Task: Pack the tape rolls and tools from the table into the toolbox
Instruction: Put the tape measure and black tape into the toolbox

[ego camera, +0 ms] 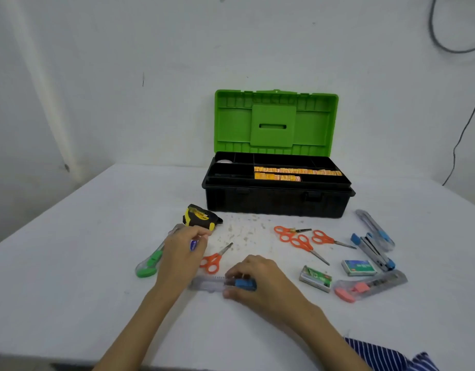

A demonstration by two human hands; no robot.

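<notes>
Currently mid-pickup: blue-slider utility knife (222, 284) lying flat on table (97, 250) near the front edge, long axis roughly left-right, clear blade end pointing left, blue slider end to the right. Right hand (253, 277) curled over the slider end, fingers and thumb pinching the body; not yet lifted. Left hand (184, 246) curled on a small item with a blue-white end (193, 245), identity unclear, sitting beside green-slider knife (150, 262) and just below yellow tape measure (201, 217). Orange scissors (215, 259) between the two hands, tips pointing up-right toward toolbox (278, 202). Toolbox lid open, tray up top already holding orange-yellow rolls (295, 173). Next move probably: lift knife, carry forward over the scissors, turn to match a long tray slot, set in lengthwise. Still loose on the right: three more scissors (300, 238), stapler (374, 251), staple boxes (315, 278), pink-slider knife (370, 286), another blue knife (375, 230). Packing looks early-stage.
</notes>
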